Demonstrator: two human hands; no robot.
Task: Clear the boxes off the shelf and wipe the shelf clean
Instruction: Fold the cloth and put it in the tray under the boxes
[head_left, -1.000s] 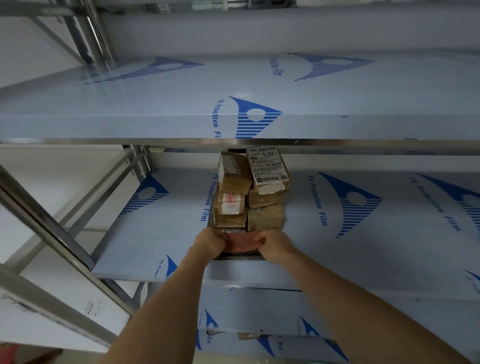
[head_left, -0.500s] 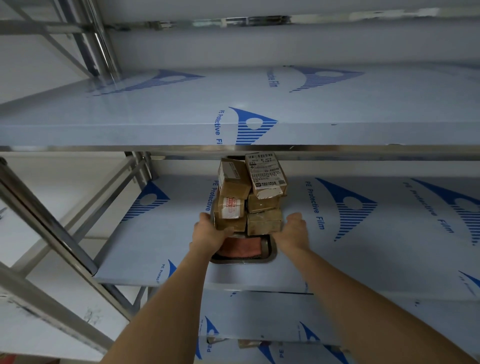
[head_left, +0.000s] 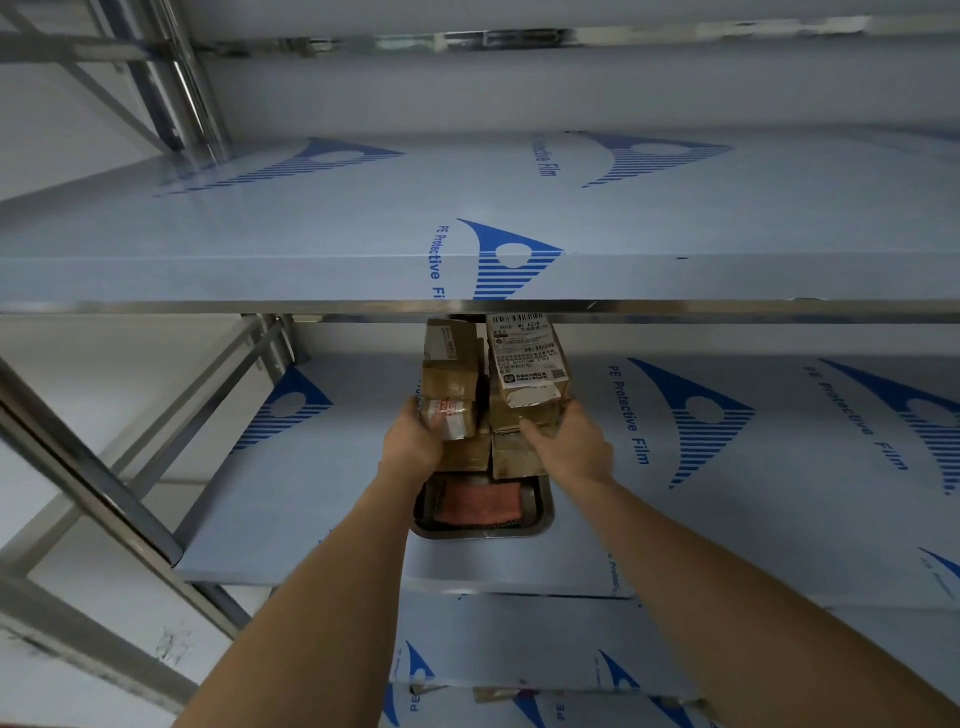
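Boxes (head_left: 493, 395) stacked in a metal tray (head_left: 543, 519) on the shelf (head_left: 322, 499), pink cloth (head_left: 480, 501) inside too; left hand (head_left: 415, 441) and right hand (head_left: 569, 441) fingers clamped round the stack's sides.

boxes (head_left: 493, 395) stacked on tray (head_left: 544, 514) behind cloth (head_left: 480, 503), tray on shelf (head_left: 311, 493)

Boxes (head_left: 496, 395): small brown cardboard cartons, taped, stacked in two columns side by side; the top right one carries a white printed label with barcodes and tilts forward.
Position: the stack stands at the far end of a shallow metal tray (head_left: 543, 514) on the middle shelf (head_left: 322, 493).
Shelf: flat panel covered in pale film printed with blue logos and "PE Protective Film".
Cloth (head_left: 480, 504): pinkish, folded flat in the tray, in front of the boxes.
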